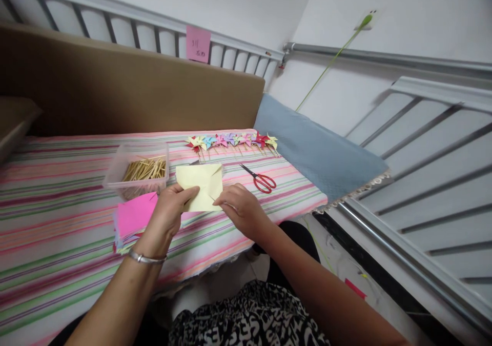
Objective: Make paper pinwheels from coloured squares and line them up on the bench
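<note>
A pale yellow paper square (202, 182) with diagonal cut lines is held up in front of me. My left hand (173, 202) grips its left edge, thumb lying on top. At the lower right corner, the fingers of my right hand (240, 205) pinch the paper. Beside my left wrist lies a stack of coloured paper squares (134, 215), bright pink uppermost. Red-handled scissors (263, 182) rest on the striped cloth to the right of the paper, blades partly apart. Finished paper pinwheels (230, 141) on sticks lie in a row farther back.
A clear plastic box (115, 174) of thin wooden sticks (146, 168) stands at the left on the striped cloth (57, 197). Behind is a brown cardboard panel (134, 89). A pink note (198, 43) hangs on the white railing. A blue-grey cloth (307, 146) covers the right side.
</note>
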### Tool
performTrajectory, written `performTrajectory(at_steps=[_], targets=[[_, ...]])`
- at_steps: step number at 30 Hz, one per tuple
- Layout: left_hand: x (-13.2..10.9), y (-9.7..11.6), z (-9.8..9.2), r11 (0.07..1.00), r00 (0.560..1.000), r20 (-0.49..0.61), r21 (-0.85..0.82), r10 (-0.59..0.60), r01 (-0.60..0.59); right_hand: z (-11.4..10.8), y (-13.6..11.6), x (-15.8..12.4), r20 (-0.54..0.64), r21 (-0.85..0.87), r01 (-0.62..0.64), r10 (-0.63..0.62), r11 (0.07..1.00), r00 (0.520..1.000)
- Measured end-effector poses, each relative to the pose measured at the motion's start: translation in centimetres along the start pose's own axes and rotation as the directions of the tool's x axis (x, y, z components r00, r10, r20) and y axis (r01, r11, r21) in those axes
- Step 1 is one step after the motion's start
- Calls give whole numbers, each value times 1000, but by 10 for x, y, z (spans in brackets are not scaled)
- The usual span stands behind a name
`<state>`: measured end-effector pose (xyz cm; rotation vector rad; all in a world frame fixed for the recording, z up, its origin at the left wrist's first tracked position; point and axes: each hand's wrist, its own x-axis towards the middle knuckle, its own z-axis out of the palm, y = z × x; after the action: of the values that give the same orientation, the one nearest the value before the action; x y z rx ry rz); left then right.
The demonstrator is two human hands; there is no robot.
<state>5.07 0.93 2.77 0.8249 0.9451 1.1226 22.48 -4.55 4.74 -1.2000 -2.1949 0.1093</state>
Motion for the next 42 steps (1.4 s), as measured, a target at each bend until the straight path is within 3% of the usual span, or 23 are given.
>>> performTrajectory(at_steps=[8,17,25,35,40,42], targets=[[0,-6,4,999,1000,-5,14,-30,30,-1,-7,9,-3,37,-121,121,992,993],[-2,-12,7,998,999,14,50,-42,41,2,-19,23,-25,-44,-332,331,942,943],[-9,-4,14,997,996,28,15,-82,82,4,-18,25,-43,-62,-378,376,924,926],[-7,-5,8,998,986,154,20,-59,56,6,-16,29,-33,-62,-447,446,892,895],[-3,-9,6,996,998,49,84,-43,38,7,-16,28,-24,-81,-443,443,893,896],[-1,-9,4,992,999,19,122,-26,24,-1,-17,28,-68,-68,-395,391,916,918]])
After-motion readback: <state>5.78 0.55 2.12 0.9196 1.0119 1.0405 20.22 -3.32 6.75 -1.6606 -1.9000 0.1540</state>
